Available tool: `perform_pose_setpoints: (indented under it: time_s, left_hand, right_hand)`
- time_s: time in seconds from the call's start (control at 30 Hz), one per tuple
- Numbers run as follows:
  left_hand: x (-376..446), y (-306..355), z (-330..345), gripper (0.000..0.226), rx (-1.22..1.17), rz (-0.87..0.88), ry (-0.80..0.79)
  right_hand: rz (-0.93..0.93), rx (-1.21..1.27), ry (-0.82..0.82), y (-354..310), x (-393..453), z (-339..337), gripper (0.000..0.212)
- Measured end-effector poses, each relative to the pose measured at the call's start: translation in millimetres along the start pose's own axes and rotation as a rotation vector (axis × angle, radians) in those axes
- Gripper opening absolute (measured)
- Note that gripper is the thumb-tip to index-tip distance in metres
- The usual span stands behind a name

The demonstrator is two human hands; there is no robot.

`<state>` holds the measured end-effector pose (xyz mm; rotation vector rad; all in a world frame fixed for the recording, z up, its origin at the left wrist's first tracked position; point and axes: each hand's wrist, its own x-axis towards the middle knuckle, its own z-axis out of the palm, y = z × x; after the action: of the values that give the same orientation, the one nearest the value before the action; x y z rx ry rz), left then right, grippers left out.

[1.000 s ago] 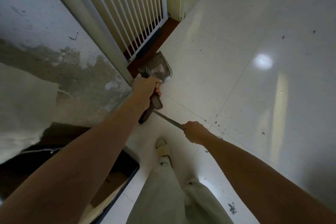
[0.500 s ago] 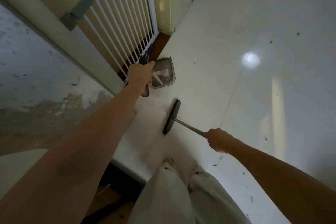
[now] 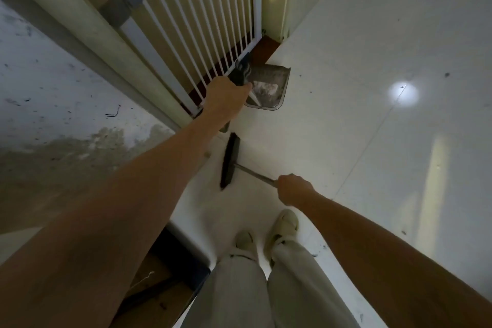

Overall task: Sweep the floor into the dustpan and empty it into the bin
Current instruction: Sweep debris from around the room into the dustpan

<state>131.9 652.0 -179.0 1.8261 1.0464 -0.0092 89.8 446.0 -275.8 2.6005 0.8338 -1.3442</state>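
Note:
My left hand (image 3: pixel 225 100) grips the dark handle of a grey dustpan (image 3: pixel 269 88), held out near the foot of the white barred gate. Pale dust and scraps lie in the pan. My right hand (image 3: pixel 292 190) grips the thin metal handle of a broom, whose dark head (image 3: pixel 229 161) stands on the white tile floor just below the pan, apart from it. The bin is a dark-rimmed box (image 3: pixel 170 269) at the lower left, mostly hidden behind my left forearm.
A white barred gate (image 3: pixel 202 24) and a stained wall (image 3: pixel 61 104) close off the left. My two feet (image 3: pixel 266 231) stand on the glossy tile floor (image 3: pixel 372 114), which carries scattered dark specks and stretches open to the right.
The dustpan rose and swung away from the broom toward the gate. The broom head came out from under my left hand and now stands on the floor. The view tilted up.

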Motion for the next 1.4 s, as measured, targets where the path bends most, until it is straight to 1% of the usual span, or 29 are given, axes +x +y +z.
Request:
perform_pose_setpoints:
  time_s: [0.07,0.1,0.23,0.3,0.37,0.43,0.5,0.57,0.63,0.77,0.87,0.97,1.07,1.13,1.2,1.27,1.4]
  left_hand:
    - [-2.8,12.5,1.4,0.034,0.130,0.013,-0.022]
    - [-5.3,19.6,1.3,0.032,0.183,0.017,-0.024]
    - [-5.8,46.5,6.6,0.033,0.188,0.026,0.036]
    - [-1.1,56.8,10.3,0.033,0.189,0.083,0.090]
    - [3.8,66.6,11.6,0.030,0.249,0.174,0.148]
    - [9.8,74.7,11.4,0.029,0.282,0.225,0.176]
    - [20.4,80.7,11.4,0.028,0.266,0.198,0.223]
    - [29.3,81.9,9.8,0.029,0.246,0.129,0.285]
    - [37.9,76.9,10.2,0.032,0.177,0.094,0.303]
    - [42.8,66.9,20.0,0.037,0.185,0.165,0.252]
    - [44.2,60.5,31.2,0.043,0.243,0.204,0.225]
    - [45.1,61.4,41.9,0.040,0.214,0.205,0.209]
    - [40.9,75.3,54.3,0.042,0.229,0.196,0.209]
    - [37.5,84.7,62.5,0.045,0.271,0.238,0.201]
    - [26.2,95.3,73.7,0.044,0.298,0.286,0.154]
    - [19.3,104.9,82.8,0.043,0.313,0.305,0.124]
    - [13.4,119.9,91.2,0.041,0.279,0.290,0.157]
  right_hand:
    - [0.063,-0.027,-0.008,37.0,-14.3,-5.3,0.033]
    - [0.088,-0.035,-0.004,54.0,-21.8,-9.3,0.032]
    - [0.121,-0.038,0.006,97.3,-48.0,-37.4,0.029]
    - [0.108,-0.027,0.002,106.1,-51.1,-50.0,0.028]
    - [0.079,0.000,0.004,108.6,-44.9,-59.2,0.027]
    - [0.033,0.014,0.005,103.2,-29.7,-65.5,0.027]
    - [-0.011,0.020,-0.002,93.5,-6.8,-69.8,0.027]
    - [-0.056,0.030,-0.024,78.7,15.4,-73.1,0.028]
    - [-0.082,0.051,-0.026,63.2,35.4,-75.8,0.030]
    - [-0.092,0.047,0.025,39.1,68.0,-80.7,0.031]
    - [-0.053,0.072,0.026,40.3,83.4,-84.0,0.031]
    - [0.018,0.078,0.013,69.5,77.3,-84.6,0.031]
    - [0.099,0.081,0.000,122.7,53.5,-81.4,0.034]
    - [0.177,0.103,0.006,158.2,36.6,-78.5,0.034]
    - [0.267,0.135,-0.017,187.0,8.3,-77.2,0.032]
    - [0.318,0.160,-0.023,204.8,-12.9,-76.0,0.029]
    - [0.303,0.180,0.027,210.3,-41.7,-79.7,0.026]
